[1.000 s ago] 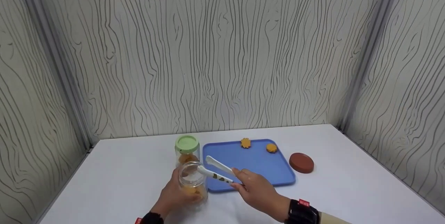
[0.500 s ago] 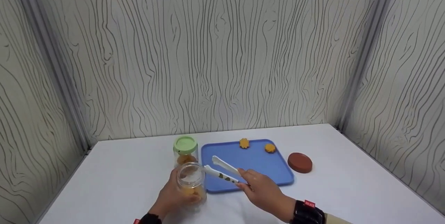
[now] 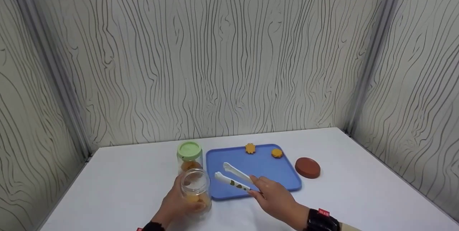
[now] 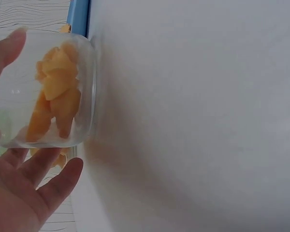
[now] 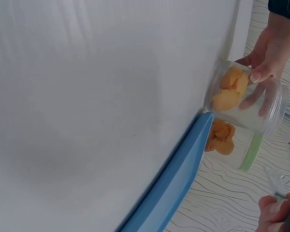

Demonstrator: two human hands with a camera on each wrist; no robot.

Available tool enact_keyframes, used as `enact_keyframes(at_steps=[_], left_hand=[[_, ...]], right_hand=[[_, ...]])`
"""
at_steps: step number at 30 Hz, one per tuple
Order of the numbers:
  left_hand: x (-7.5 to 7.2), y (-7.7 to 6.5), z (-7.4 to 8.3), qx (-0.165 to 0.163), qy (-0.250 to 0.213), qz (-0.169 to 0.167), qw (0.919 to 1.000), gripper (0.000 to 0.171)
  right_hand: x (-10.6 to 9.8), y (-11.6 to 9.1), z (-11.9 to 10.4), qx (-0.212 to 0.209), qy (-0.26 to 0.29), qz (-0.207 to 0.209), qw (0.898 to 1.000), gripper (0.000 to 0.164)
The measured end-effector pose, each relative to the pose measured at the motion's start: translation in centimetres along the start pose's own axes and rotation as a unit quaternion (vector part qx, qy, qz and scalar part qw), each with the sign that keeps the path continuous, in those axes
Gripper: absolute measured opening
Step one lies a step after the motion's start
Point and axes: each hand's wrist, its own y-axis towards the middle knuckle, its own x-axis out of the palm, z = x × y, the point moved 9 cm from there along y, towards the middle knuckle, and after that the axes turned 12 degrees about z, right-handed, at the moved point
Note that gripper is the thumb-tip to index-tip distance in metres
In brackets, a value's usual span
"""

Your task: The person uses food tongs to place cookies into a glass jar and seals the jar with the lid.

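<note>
My left hand (image 3: 175, 199) grips an open clear jar (image 3: 196, 190), with the thumb and fingers on opposite sides of its wall. Several orange-yellow flower-edged pieces (image 4: 60, 89) lie in the bottom of this jar, as the left wrist view shows. A pair of white tongs with dark spots (image 3: 233, 183) is held in my right hand (image 3: 278, 199). The tongs' tips stand apart with nothing between them, over the left part of a blue tray (image 3: 263, 171). Two orange pieces lie on the tray's far side, one flower-shaped (image 3: 250, 148) and one rounder (image 3: 277, 153).
Just behind the gripped jar stands a second jar with a green lid (image 3: 189, 150), with orange-brown pieces inside. A red-brown lid (image 3: 307, 168) lies right of the tray on the white table (image 3: 125, 180). Wood-patterned panels (image 3: 215, 62) enclose the back and sides.
The right hand has drawn the tongs to the right, from over the jar's mouth to over the tray. The left hand keeps its grip on the jar.
</note>
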Motion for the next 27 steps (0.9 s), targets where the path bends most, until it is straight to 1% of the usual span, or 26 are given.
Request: enact_keyframes(at_steps=[5,11,15,19,24,27], left_hand=[[0.2,0.0,0.1,0.002,-0.014,-0.005,0.9999,0.118],[0.2,0.1,0.0,0.008,-0.021,-0.001,0.9998,0.118],[0.3,0.0,0.2,0.021,-0.043,0.001,0.9988,0.114],[0.3,-0.1,0.3,0.027,-0.06,-0.001,0.9978,0.112],[0.5,0.0,0.3,0.016,-0.055,-0.01,0.9983,0.115],[0.4,0.1,0.4,0.025,-0.043,-0.008,0.9987,0.114]], right_hand=[[-0.2,-0.3,0.6,0.015,-0.003,-0.006,1.0,0.045],[-0.5,-0.7,1.5,0.04,0.008,-0.019,0.999,0.049],[-0.7,-1.2,2.5,0.06,0.008,-0.024,0.998,0.05],[-0.8,-1.5,3.6,0.068,-0.009,-0.022,0.997,0.05],[-1.4,-1.9,4.4,0.072,-0.022,-0.006,0.997,0.048],[-1.5,-2.0,4.6,0.072,-0.026,-0.001,0.997,0.048]])
